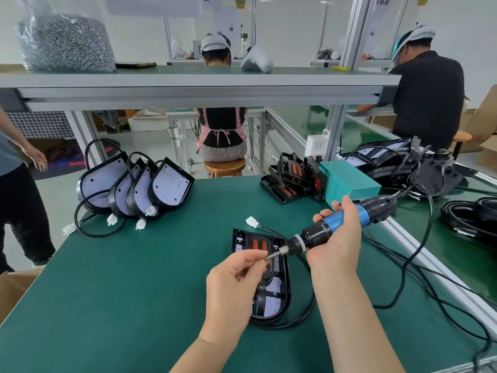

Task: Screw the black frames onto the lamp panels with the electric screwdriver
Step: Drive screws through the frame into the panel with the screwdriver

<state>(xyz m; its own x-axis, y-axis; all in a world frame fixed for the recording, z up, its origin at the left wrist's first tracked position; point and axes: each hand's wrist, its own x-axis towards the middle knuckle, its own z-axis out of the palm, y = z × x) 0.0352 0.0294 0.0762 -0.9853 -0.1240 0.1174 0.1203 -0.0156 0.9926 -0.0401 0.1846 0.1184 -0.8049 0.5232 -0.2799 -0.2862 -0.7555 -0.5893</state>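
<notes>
right hand [336, 238]: fingers wrapped round the barrel of the electric screwdriver [313, 235], tool held almost level, bit pointing toward the left hand
left hand [236, 281]: thumb and forefinger pinched together at the bit tip [272, 254]; anything between them is too small to make out
lamp panel [271, 302]: flat on the green table [134, 278], directly under both hands, partly hidden by the left hand
black frame [286, 275]: sitting on that panel, orange inserts showing at the far end
panel cable [304, 313]: black, looped past the near end of the panel between the two forearms; white connector [252, 221] lies just beyond the hands
screwdriver cord [419, 246]: trails off to the right of the right hand
loose frames [293, 173]: piled beyond the right hand, against a teal box [349, 184]
other panels [150, 187]: row leaning together, well beyond and left of the left hand
screw bag [64, 41]: on the shelf, far left
</notes>
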